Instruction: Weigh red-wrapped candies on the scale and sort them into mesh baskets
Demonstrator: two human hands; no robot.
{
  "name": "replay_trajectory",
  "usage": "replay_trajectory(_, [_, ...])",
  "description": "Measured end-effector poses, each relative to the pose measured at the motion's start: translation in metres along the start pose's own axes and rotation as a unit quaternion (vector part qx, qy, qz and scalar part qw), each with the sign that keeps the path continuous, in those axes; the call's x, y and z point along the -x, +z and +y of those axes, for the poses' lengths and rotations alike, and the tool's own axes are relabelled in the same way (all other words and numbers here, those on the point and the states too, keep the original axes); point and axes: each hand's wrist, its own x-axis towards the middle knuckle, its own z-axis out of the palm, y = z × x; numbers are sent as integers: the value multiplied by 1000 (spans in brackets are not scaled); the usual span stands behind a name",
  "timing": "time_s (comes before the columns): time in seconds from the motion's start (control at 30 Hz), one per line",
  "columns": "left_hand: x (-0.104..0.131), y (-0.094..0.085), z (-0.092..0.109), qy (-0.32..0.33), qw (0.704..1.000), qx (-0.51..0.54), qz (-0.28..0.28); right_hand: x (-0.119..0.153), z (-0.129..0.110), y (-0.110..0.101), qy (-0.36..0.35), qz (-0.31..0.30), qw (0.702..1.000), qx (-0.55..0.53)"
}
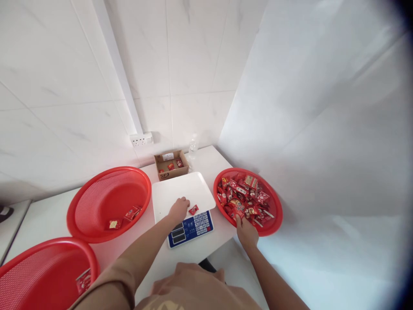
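My left hand [180, 209] is over the front part of the white scale pan [176, 189], fingers curled together; what they hold, if anything, is hidden. Just right of it a small red packet [193, 209] lies on the pan. The scale's blue keypad panel [190, 229] shows below the pan, partly behind my left wrist. My right hand [247, 231] is at the near left rim of the right red basket [278, 206], its fingertips closed on a red packet [238, 211]. Many red snack packets [248, 193] fill that basket.
Two red baskets, one at the left [109, 172] and one at the lower left [48, 243], hold a few packets. Behind the scale stand a cardboard box [172, 173] with small packets and a clear bottle [193, 145]. A wall socket [141, 139] is behind; a wall rises at the right.
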Motion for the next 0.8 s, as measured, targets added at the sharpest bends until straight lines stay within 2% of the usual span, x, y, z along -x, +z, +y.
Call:
replay_trajectory(0.1, [7, -7, -4, -52, 998, 6, 28, 1, -1, 0, 0, 2, 1000, 6])
replay_trajectory(0.17, [9, -8, 4, -65, 997, 13, 31, 1, -2, 0, 3, 7, 1000, 9])
replay_trajectory(0.33, [6, 5, 38, -52, 998, 19, -5, 0, 0, 2, 5, 2, 1000, 3])
replay_trajectory(0.47, [3, 10, 43, -51, 999, 11, -17, 0, 0, 1, 3, -9, 1000, -2])
replay_trajectory(0.6, [7, -4, 24, -74, 997, 18, 19, 2, -1, -1, 0, -8, 1000, -5])
replay_trajectory(0.7, [22, -31, -2, -111, 989, 28, 98, 1, -1, -1, -4, -8, 1000, -7])
replay_trajectory(0.8, [50, -64, -38, -166, 966, 24, 194, 1, -1, 0, -4, -3, 1000, -10])
